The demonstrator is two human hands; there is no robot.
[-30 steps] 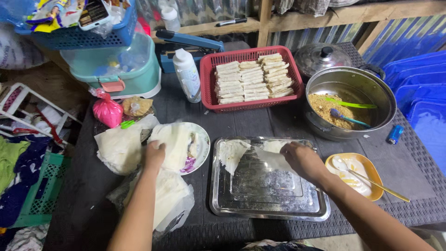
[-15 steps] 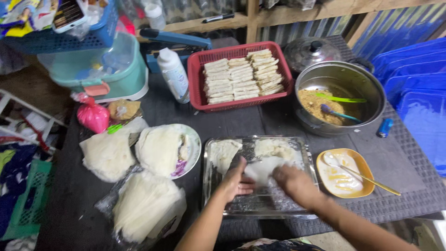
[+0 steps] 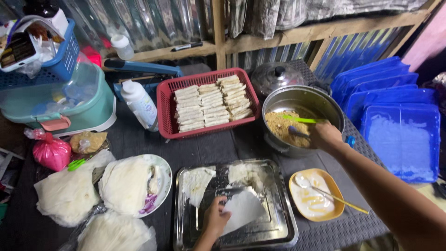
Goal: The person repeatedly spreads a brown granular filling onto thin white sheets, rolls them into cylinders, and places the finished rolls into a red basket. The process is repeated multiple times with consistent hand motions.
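My left hand [image 3: 216, 219] presses on the edge of a thin white wrapper sheet [image 3: 242, 209] spread on a shiny metal tray [image 3: 283, 232]. Two more wrapper pieces lie at the tray's far end. My right hand [image 3: 325, 136] reaches into a steel pot [image 3: 320, 98] of brown crumbly filling [image 3: 278, 124] and grips the handle of a blue spoon [image 3: 295, 133]. A green spoon [image 3: 299, 119] also rests in the pot.
A red basket [image 3: 163, 108] holds rows of rolled wrappers. Stacks of white wrappers [image 3: 125, 185] sit on a plate and in plastic at left. A yellow dish [image 3: 297, 204] with a spoon lies right of the tray. Blue trays [image 3: 402, 139] stand at right, a white bottle [image 3: 139, 104] behind.
My right hand left the tray and went up into the pot to the blue spoon. My left hand stayed on the wrapper, which now lies flat. The view shifted right.
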